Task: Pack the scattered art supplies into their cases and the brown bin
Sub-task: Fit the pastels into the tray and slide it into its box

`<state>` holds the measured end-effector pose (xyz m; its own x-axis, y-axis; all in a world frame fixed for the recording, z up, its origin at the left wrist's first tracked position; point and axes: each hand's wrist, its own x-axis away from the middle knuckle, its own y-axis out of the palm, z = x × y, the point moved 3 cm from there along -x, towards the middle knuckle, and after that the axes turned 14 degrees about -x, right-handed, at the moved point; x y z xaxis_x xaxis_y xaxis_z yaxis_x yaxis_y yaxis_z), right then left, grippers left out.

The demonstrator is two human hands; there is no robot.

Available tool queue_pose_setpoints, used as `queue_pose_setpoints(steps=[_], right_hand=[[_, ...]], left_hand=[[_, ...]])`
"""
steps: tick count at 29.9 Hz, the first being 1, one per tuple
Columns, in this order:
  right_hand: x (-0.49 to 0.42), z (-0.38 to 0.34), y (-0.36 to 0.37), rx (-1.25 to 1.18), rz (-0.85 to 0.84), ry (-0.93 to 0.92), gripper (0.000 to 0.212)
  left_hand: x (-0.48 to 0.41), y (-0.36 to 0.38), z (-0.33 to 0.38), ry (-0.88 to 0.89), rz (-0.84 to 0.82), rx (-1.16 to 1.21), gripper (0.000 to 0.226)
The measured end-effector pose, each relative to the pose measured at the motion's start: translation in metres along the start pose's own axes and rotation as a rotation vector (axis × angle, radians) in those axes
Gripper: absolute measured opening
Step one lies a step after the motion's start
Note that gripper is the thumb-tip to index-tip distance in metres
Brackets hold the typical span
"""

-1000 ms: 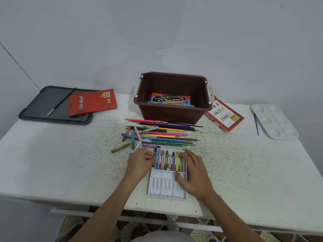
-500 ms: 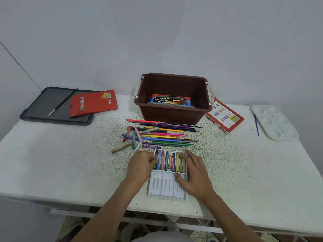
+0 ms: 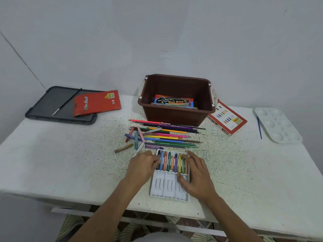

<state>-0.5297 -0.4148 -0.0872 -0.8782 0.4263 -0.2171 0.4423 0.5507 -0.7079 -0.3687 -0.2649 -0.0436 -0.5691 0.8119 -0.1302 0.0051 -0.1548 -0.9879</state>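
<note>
Filling the tray [image 3: 162, 187] at 6 o'clock, we hold our hands apart. The right hand [image 3: 197, 173] lies flat on its right side and the left hand [image 3: 144, 164] curls at its left edge, grip unclear. About nine crayons [image 3: 169, 162] fill it. Some eight loose crayons [image 3: 136, 139] lie at 11 o'clock, nearer the left hand, mostly 12-to-6. A dozen-odd pencils [image 3: 167, 137] run crosswise before the bin [image 3: 174, 117].

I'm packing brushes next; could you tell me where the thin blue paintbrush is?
In the head view, the thin blue paintbrush lies far right on the white table, just left of the white plastic paint palette.
</note>
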Motion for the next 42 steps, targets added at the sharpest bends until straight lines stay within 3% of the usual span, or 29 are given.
queue_pose_setpoints(steps=[5,15,20,24,30,35,42], right_hand=[[0.0,0.001,0.001,0.0,-0.001,0.002,0.064],[0.0,0.002,0.001,0.003,-0.007,0.015,0.065],[0.0,0.001,0.002,0.011,-0.005,0.016,0.064],[-0.001,0.001,0.001,0.006,-0.002,0.022,0.063],[-0.001,0.002,0.001,-0.019,0.012,0.019,0.061],[-0.002,0.001,-0.001,-0.08,0.052,0.035,0.061],[-0.002,0.005,0.0,-0.067,0.064,0.024,0.06]], left_hand=[[0.004,0.005,-0.001,0.013,0.052,-0.021,0.01],[0.0,0.004,-0.009,-0.011,0.05,0.121,0.016],[0.0,-0.005,-0.025,-0.206,0.163,0.044,0.014],[-0.002,-0.006,-0.036,-0.372,0.063,-0.057,0.025],[-0.002,-0.006,-0.043,-0.468,0.011,0.044,0.022],[-0.002,-0.012,-0.045,-0.451,0.007,-0.039,0.017],[-0.003,-0.027,-0.04,-0.403,0.239,0.505,0.028]])
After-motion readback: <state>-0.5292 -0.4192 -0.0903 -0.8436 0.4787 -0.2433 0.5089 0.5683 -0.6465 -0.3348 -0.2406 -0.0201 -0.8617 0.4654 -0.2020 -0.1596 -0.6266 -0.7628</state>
